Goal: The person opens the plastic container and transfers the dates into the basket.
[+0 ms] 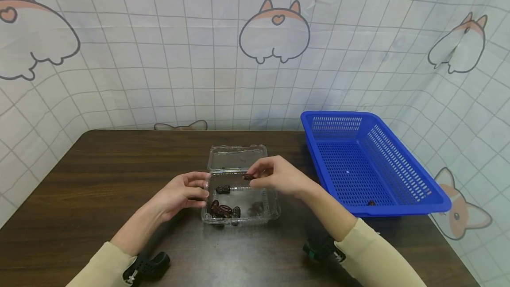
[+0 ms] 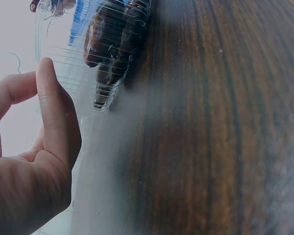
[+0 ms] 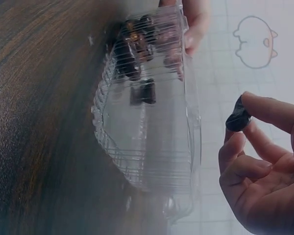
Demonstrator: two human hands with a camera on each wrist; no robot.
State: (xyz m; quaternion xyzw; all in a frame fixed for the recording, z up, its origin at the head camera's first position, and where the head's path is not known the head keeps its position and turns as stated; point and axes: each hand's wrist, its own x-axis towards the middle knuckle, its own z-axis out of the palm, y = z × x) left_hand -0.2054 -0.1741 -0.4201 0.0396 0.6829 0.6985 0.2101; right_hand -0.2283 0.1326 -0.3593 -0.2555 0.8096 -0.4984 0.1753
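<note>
Right hand pinches wrinkled dark-brown oval date over clear rectangular plastic box, while left hand, loosely extended, seemingly touches its side left of grip.

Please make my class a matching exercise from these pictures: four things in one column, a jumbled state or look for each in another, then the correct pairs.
Things:
1. left hand
2. right hand
3. basket
4. plastic box

States or looks:
A. lid open, several dates inside
B. fingers touching the box's side
C. blue, with perforated walls
D. pinching a single date

Pairs: 1-B, 2-D, 3-C, 4-A
</note>
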